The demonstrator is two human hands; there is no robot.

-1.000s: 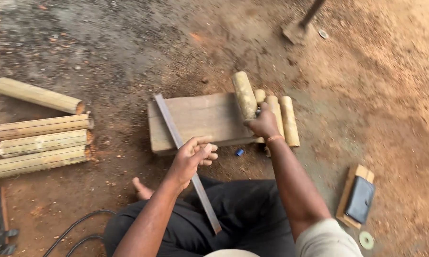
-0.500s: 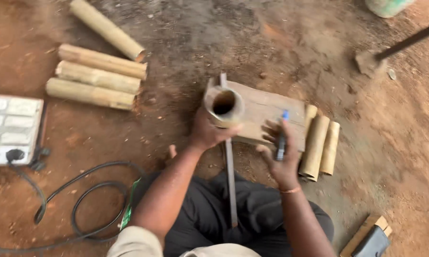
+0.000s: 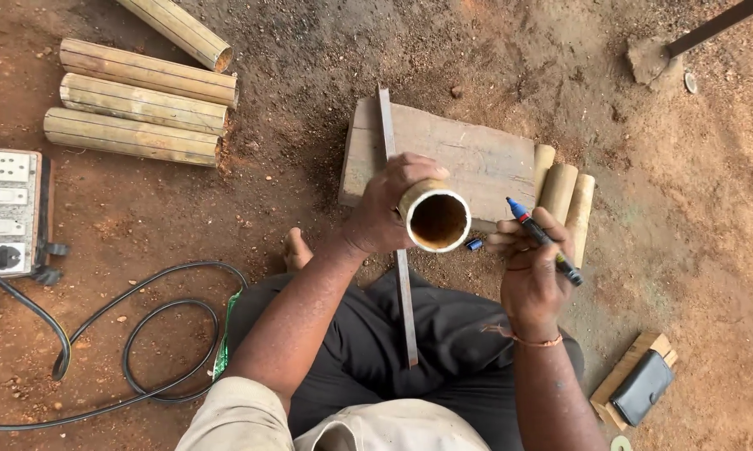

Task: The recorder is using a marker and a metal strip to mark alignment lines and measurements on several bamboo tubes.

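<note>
My left hand (image 3: 383,213) grips a short hollow bamboo tube (image 3: 435,219), held upright so its open end faces the camera. In my right hand (image 3: 534,267) is a black marker with a blue tip (image 3: 542,240), a little to the right of the tube and apart from it. Both hands hover over the near edge of a flat wooden block (image 3: 468,154) on the dirt ground. A long metal ruler (image 3: 397,242) lies across the block and down over my lap. The marker's blue cap (image 3: 474,245) rests on the ground by the block.
Three bamboo pieces (image 3: 560,196) lean at the block's right end; several longer ones (image 3: 138,104) lie at upper left. A white socket board (image 3: 5,209) with a black cable (image 3: 134,342) is at left. A dark pouch on wood (image 3: 640,386) lies lower right; a tool head (image 3: 654,58) upper right.
The view has shifted right. My left hand lifted a bamboo piece off the block and stood it on end. My right hand picked up the marker and now holds it higher, near the tube.
</note>
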